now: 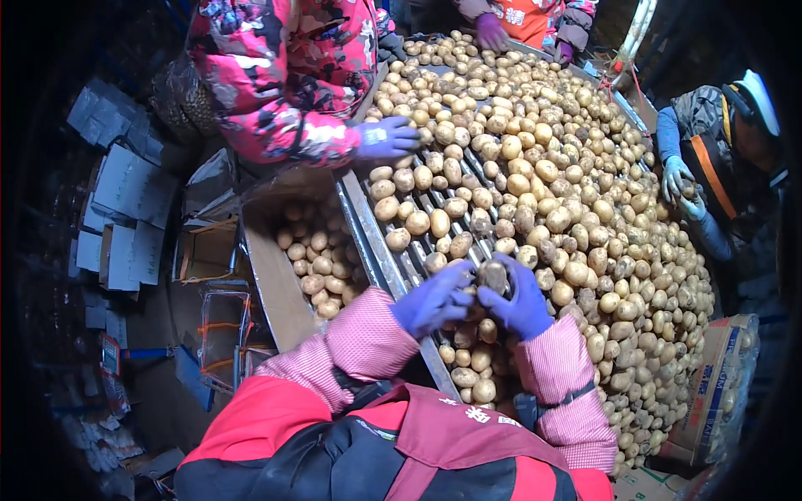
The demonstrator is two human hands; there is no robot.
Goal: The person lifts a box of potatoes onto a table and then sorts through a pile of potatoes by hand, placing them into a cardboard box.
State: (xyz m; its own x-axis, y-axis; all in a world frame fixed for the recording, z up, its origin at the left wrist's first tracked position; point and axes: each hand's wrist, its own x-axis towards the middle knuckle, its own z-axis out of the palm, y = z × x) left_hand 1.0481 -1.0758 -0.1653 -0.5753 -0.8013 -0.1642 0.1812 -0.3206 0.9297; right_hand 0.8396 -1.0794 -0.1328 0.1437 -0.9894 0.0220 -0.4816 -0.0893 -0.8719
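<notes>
My right hand (520, 299), in a purple glove, grips a dark, dirt-covered potato (493, 276) between thumb and fingers. Close by on its left, my left hand (434, 299), gloved the same way, has curved fingers spread a little apart, and no potato shows in it. Both hands are over the near end of a sorting table with metal bars (411, 265). Pale yellow potatoes (576, 217) are heaped across the table, some with brown soil on them. Several more potatoes (473, 367) lie below my wrists.
A cardboard box (276, 288) part filled with potatoes stands left of the metal rail (368, 234). A co-worker's gloved hand (388, 138) rests at the table's left edge; others work at the far end and the right. Flattened cartons (134, 188) are stacked at left, a filled carton (710, 392) at right.
</notes>
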